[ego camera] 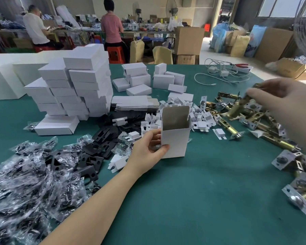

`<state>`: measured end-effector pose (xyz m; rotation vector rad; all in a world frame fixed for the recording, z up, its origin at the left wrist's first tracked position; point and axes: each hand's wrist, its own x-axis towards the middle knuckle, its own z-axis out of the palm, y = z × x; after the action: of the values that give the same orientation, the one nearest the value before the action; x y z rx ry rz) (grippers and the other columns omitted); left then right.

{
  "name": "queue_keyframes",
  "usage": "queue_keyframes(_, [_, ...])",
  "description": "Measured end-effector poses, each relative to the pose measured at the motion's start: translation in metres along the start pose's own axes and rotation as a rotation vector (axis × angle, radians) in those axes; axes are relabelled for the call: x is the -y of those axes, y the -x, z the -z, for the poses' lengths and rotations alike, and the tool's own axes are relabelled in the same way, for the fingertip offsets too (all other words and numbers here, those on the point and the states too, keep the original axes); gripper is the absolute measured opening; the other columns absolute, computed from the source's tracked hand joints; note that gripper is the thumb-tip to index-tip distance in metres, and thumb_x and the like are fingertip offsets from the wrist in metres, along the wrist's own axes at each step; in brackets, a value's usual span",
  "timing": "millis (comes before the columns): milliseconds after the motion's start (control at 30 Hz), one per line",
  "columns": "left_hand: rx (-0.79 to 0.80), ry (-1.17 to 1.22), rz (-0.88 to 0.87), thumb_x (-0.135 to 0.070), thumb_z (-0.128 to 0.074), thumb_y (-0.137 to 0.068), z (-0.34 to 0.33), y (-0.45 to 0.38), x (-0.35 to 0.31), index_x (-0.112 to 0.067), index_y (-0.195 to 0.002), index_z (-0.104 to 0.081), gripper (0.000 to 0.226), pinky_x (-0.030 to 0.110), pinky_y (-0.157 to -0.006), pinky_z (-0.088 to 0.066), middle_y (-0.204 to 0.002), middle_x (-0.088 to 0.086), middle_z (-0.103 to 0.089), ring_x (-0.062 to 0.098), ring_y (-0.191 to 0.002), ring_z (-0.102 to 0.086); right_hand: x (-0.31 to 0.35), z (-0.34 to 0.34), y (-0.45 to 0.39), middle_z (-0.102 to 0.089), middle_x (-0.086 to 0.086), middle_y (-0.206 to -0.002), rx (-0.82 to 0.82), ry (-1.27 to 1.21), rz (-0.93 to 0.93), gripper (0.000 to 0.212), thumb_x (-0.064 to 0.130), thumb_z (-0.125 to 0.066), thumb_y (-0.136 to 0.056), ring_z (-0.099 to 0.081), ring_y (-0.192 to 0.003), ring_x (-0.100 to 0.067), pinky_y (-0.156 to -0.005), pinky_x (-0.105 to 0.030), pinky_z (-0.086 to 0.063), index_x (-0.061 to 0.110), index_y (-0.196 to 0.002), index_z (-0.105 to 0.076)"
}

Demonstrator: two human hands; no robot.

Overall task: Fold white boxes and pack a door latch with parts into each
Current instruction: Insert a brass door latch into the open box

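1. Two bare hands work over a green bench in the head view.
2. The left hand holds a white box that stands upright near the middle of the bench. The thumb and fingers curl round the box's left edge. The box top is open and its flap sticks up.
3. The right hand is up in the air near the right edge of the bench. Its fingers pinch a gold door latch, which tilts down toward the box. The hand and the latch look blurry.
4. More gold latches lie in a heap under that hand and along the right edge.
5. Small white card pieces lie in a pile just behind the box.
6. Black metal plates lie to the left of the box, beside the left hand.
7. Shiny little bags of parts fill the near left corner.
8. A tall pile of closed white boxes stands by the far left side, with flat unfolded boxes next to it.
9. A white cable lies by the far right corner.
10. Two people stand at another table, far behind the bench.
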<state>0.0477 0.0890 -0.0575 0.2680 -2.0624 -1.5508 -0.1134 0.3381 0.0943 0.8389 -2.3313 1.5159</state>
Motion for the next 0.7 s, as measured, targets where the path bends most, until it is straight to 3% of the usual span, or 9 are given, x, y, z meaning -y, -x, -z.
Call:
queue_keyframes(133, [-0.015, 0.007, 0.0, -0.01, -0.078, -0.082, 0.0, 0.001, -0.001, -0.025, -0.115, -0.062, 0.039, 0.023, -0.084, -0.055, -0.108, -0.002, -0.07, 0.014, -0.098, -0.067, 0.04, -0.04, 0.008, -0.071, 0.004, -0.084, 0.109, -0.25, -0.121, 0.021, 0.033, -0.078, -0.079, -0.062, -0.065, -0.001, -0.058, -0.011, -0.05, 0.02, -0.092, -0.068])
queue_keyframes(267, [-0.012, 0.002, -0.017, -0.013, -0.08, -0.08, 0.001, 0.002, -0.002, -0.035, -0.111, -0.061, 0.042, 0.02, -0.081, -0.054, -0.107, -0.006, -0.07, 0.01, -0.097, -0.066, 0.057, -0.079, 0.014, -0.073, 0.006, -0.082, 0.099, -0.295, -0.128, 0.02, 0.033, -0.082, -0.076, -0.065, -0.07, -0.004, -0.07, -0.022, -0.054, 0.022, -0.087, -0.069])
queue_keyframes(467, [-0.013, 0.007, -0.016, -0.016, -0.082, -0.078, 0.002, 0.002, 0.0, -0.036, -0.11, -0.061, 0.043, 0.021, -0.079, -0.055, -0.104, -0.011, -0.07, 0.01, -0.094, -0.067, 0.055, -0.119, 0.029, -0.068, 0.013, -0.076, 0.049, 0.002, -0.035, 0.021, 0.036, -0.081, -0.075, -0.062, -0.071, 0.001, -0.065, -0.013, -0.047, 0.025, -0.082, -0.064])
queue_keyframes(600, [-0.023, -0.015, -0.052, -0.016, -0.083, -0.077, 0.0, 0.003, 0.001, -0.046, -0.104, -0.059, 0.046, 0.017, -0.077, -0.053, -0.095, -0.024, -0.067, 0.004, -0.089, -0.065, 0.046, -0.132, 0.042, -0.068, 0.009, -0.082, 0.114, 0.194, -0.012, 0.023, 0.036, -0.077, -0.077, -0.064, -0.084, -0.014, -0.075, -0.034, -0.053, 0.022, -0.09, -0.065])
queue_keyframes(700, [-0.025, -0.016, -0.062, -0.017, -0.082, -0.077, 0.001, 0.002, 0.002, -0.044, -0.105, -0.059, 0.046, 0.017, -0.077, -0.053, -0.096, -0.023, -0.067, 0.005, -0.089, -0.065, 0.042, -0.138, 0.051, -0.069, 0.006, -0.086, 0.14, 0.274, 0.035, 0.022, 0.036, -0.072, -0.079, -0.064, -0.088, -0.02, -0.074, -0.038, -0.053, 0.026, -0.097, -0.063])
